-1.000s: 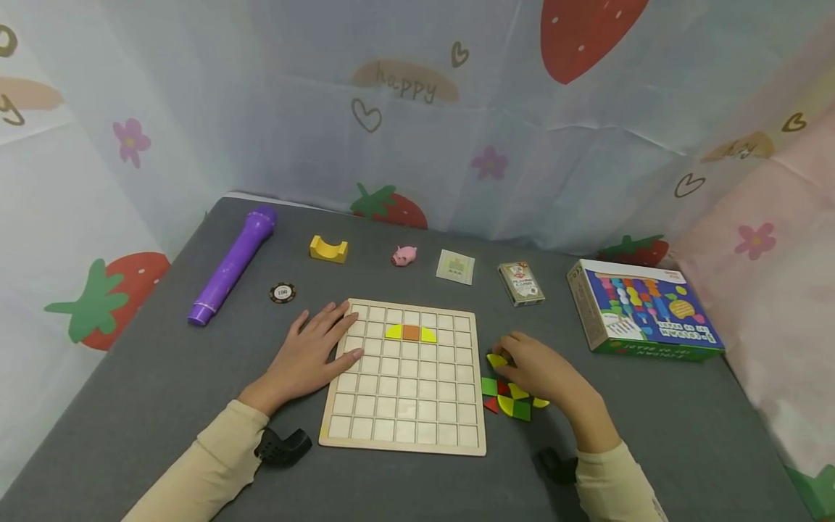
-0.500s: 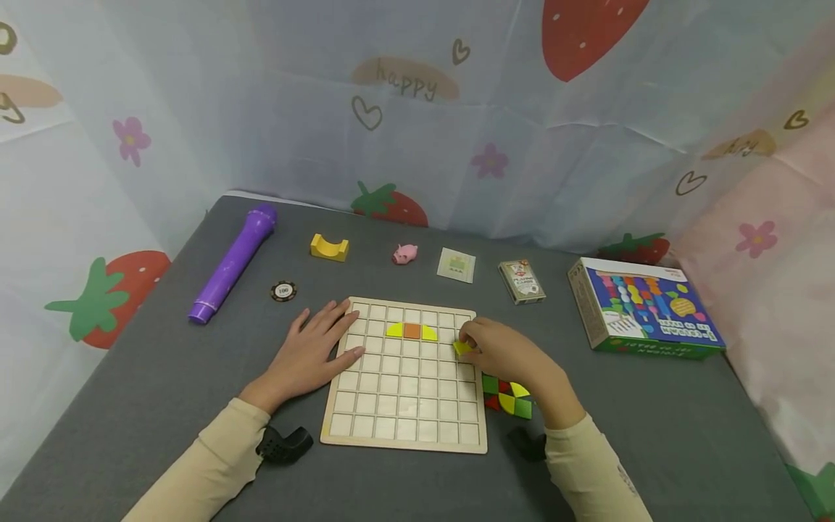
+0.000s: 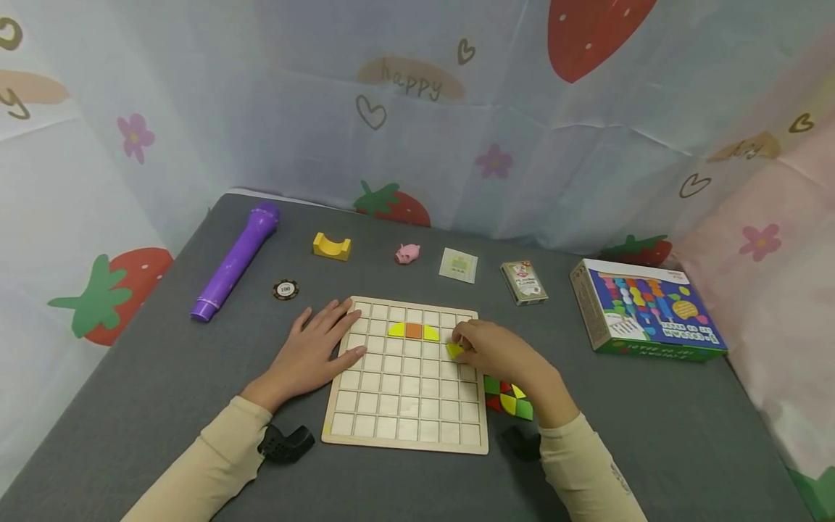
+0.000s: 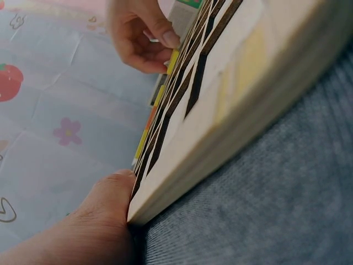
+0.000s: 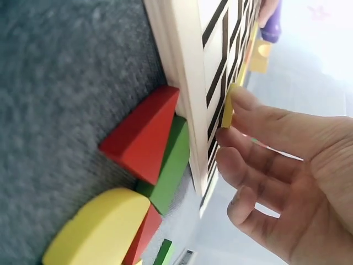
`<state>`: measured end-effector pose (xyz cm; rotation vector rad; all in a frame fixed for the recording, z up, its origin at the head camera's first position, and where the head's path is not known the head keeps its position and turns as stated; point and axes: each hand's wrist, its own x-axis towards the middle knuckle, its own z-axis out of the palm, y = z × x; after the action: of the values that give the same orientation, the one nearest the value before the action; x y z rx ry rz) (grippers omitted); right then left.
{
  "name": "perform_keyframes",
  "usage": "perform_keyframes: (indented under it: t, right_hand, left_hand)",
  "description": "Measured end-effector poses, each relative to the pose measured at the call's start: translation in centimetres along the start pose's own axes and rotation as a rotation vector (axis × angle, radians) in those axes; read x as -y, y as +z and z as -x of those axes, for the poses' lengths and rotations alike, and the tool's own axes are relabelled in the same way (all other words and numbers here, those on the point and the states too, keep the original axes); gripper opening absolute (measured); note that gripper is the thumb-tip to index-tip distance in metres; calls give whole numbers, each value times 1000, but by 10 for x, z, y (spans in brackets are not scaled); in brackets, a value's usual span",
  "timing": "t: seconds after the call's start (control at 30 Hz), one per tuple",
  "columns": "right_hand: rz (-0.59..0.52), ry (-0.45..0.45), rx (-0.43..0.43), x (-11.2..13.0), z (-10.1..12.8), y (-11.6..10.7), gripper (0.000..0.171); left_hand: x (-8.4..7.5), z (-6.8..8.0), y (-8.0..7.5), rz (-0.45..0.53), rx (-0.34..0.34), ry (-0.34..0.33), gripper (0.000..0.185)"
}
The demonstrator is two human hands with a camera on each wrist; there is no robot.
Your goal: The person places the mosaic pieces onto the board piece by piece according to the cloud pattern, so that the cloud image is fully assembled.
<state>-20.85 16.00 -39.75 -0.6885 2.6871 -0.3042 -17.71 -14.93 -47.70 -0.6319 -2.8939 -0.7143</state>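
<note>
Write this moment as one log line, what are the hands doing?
left hand: flat on board edge | right hand: pinches yellow piece over grid | spare pieces: beside board

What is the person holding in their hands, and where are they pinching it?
The right hand pinches a small yellow piece by its edges at the fingertips, over the wooden grid board. The left hand holds nothing; it rests flat on the board's left edge.

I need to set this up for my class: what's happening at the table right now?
A person is filling a wooden grid board with coloured pieces. The left hand lies flat on the board's left edge, while the right hand pinches a yellow piece over the board's right side. Three pieces already sit in the second row; spare pieces lie beside the board.
</note>
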Motion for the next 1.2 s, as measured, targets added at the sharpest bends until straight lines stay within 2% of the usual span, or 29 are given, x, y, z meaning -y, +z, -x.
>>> perform_keyframes:
  t: [0.13,0.37,0.63,1.2]
  right_hand:
    - [-12,-30,-3,1,-1,1,26]
    - [-29,-31,-6,6,-2,4,23]
    - [-33,-53,-30,9,-2,6,26]
    - [-27,-37,-66,13,2,11,25]
  left_hand:
    - [0,0,0,3,3,-1,69]
    - [0,0,1,8,3,-2,69]
    - [1,0,1,2,-2,1,69]
    - [0,-1,0,5,4,-1,69]
